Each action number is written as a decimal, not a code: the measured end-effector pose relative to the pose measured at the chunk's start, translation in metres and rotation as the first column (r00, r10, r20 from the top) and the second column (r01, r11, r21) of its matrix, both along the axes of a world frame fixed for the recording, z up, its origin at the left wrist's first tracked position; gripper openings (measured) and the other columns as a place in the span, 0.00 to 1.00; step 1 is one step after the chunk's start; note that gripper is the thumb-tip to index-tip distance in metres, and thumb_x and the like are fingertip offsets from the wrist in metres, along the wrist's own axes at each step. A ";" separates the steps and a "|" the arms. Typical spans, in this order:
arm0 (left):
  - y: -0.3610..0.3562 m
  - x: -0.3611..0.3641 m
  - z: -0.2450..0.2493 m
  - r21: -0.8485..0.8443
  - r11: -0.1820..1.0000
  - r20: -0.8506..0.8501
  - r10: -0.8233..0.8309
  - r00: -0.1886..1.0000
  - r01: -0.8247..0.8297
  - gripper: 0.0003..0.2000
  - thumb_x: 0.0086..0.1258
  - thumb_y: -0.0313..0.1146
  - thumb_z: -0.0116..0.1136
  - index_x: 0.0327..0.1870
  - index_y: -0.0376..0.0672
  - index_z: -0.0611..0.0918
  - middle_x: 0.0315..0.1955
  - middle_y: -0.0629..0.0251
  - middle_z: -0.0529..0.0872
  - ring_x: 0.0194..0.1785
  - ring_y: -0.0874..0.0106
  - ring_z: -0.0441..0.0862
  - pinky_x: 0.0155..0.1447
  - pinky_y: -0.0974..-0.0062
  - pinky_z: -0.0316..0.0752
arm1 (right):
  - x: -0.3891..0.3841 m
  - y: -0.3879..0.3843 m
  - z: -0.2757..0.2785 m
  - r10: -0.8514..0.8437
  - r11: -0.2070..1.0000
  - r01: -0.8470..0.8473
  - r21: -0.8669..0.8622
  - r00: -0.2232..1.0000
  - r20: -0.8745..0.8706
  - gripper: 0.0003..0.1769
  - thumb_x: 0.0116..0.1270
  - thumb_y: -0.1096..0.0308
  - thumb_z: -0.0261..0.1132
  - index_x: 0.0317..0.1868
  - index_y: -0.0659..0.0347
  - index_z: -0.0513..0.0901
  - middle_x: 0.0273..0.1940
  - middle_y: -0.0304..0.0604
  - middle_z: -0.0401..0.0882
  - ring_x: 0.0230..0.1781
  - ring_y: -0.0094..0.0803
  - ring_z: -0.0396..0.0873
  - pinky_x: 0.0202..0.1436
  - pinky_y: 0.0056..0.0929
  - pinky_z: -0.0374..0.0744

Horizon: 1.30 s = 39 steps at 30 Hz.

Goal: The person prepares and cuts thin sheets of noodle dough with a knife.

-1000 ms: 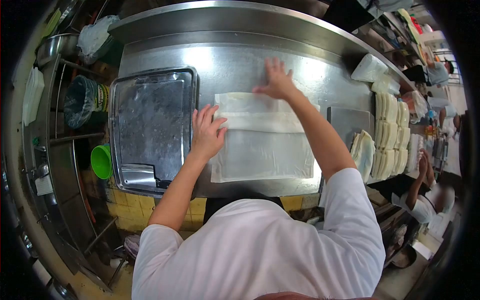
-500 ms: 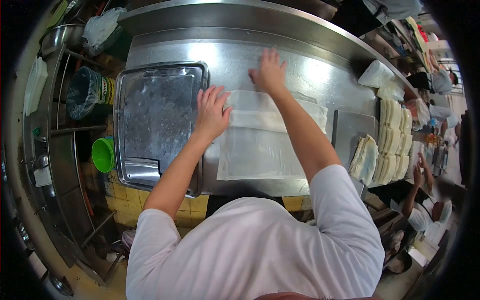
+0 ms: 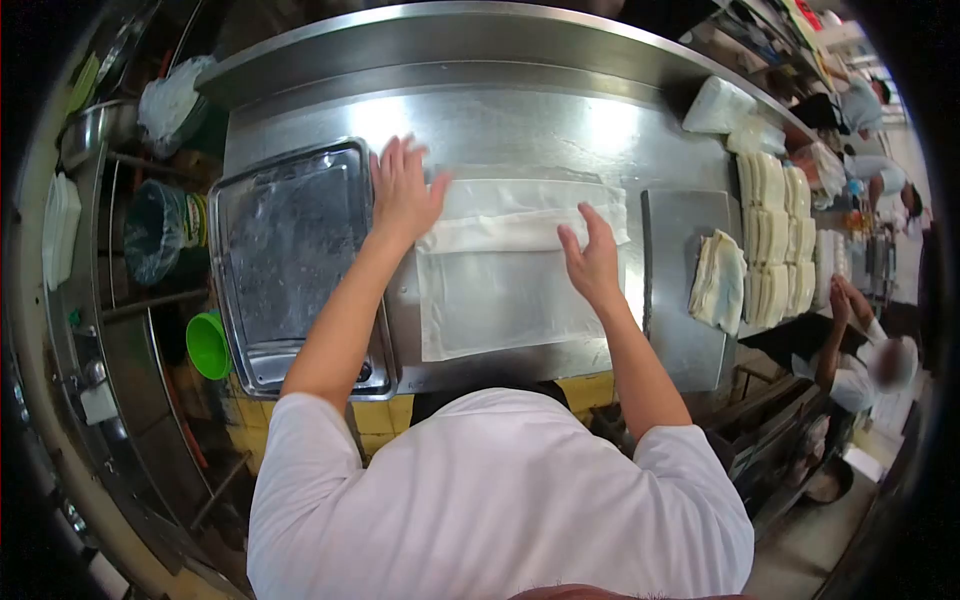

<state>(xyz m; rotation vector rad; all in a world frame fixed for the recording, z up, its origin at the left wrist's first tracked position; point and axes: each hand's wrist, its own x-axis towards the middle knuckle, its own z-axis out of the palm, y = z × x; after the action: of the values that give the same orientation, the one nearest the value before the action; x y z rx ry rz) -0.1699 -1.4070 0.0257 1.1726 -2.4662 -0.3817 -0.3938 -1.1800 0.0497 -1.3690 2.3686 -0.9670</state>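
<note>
A translucent whitish plastic sheet (image 3: 500, 305) lies flat on the steel worktop in front of me. A paler, wrinkled band (image 3: 490, 232) runs across its upper half; I cannot make out whether it is a fold or something inside. My left hand (image 3: 405, 195) is at the sheet's upper left corner, beside the tray's right rim, with fingers stretched out. Over the right part of the sheet is my right hand (image 3: 594, 260), its thumb and forefinger apart. Nothing shows in either hand.
A large metal tray (image 3: 290, 240) rests at the left. At the right are a grey metal board (image 3: 680, 290), a folded cloth (image 3: 717, 282) and stacked cream-coloured slabs (image 3: 768, 235). A green bucket (image 3: 208, 346) stands below at left. Other people are at the far right.
My right hand has come back from beyond the sheet's far edge to its right part. My left hand has moved slightly up and left. The view has shifted a little.
</note>
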 end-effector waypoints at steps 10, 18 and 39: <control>0.073 0.033 0.016 0.022 0.980 -0.061 -0.198 0.978 0.200 0.06 0.64 0.31 0.67 0.38 0.42 0.86 0.63 0.53 0.77 0.74 0.48 0.64 0.77 0.46 0.54 | -0.017 0.012 -0.022 0.190 0.980 -0.153 0.131 0.915 -0.355 0.36 0.60 0.61 0.73 0.69 0.59 0.73 0.75 0.60 0.61 0.74 0.57 0.62 0.78 0.56 0.59; 0.113 0.046 0.043 -0.002 0.988 -0.228 -0.152 0.962 0.156 0.03 0.63 0.27 0.65 0.36 0.40 0.86 0.61 0.51 0.78 0.71 0.46 0.66 0.73 0.49 0.62 | -0.081 0.059 -0.027 0.029 0.996 0.010 0.087 0.898 -0.440 0.09 0.60 0.72 0.64 0.42 0.56 0.85 0.67 0.49 0.75 0.72 0.52 0.66 0.77 0.63 0.56; 0.272 0.061 0.072 0.159 0.887 -0.034 -0.434 0.900 0.434 0.12 0.61 0.30 0.70 0.46 0.43 0.87 0.67 0.49 0.74 0.74 0.46 0.64 0.75 0.53 0.62 | 0.029 0.344 0.010 -0.280 0.960 0.279 -0.030 0.950 -0.141 0.24 0.59 0.76 0.66 0.58 0.66 0.80 0.73 0.66 0.61 0.70 0.61 0.65 0.73 0.47 0.69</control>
<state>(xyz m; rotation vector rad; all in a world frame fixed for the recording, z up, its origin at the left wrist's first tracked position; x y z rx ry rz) -0.1090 -1.1350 0.0975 0.6580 -2.7325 -0.7188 -0.3646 -0.8362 0.0597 -1.1611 2.7256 -0.9789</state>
